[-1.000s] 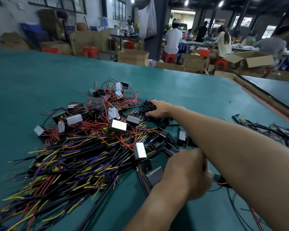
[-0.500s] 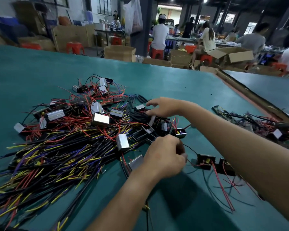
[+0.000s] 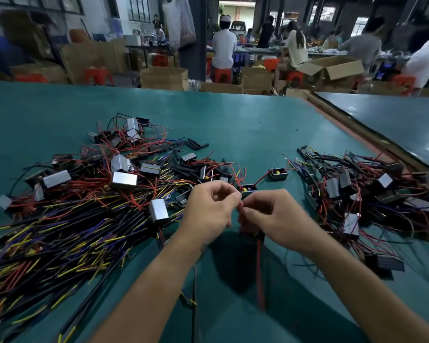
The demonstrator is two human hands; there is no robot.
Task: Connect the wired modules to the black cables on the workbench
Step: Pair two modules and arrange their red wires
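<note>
So both sets of fingers (image 3: 229, 194) are curled together mid green tabletop (image 3: 233, 120), left hand (image 3: 208, 211) and right hand (image 3: 278, 219) pinching a thin red wire (image 3: 259, 268) dangling toward 6 o'clock, small black box module (image 3: 248, 188) just past them at 12 o'clock.

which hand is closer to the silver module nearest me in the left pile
Left. The left hand sits just right of the silver module; the right hand is farther right, beyond it.
</note>
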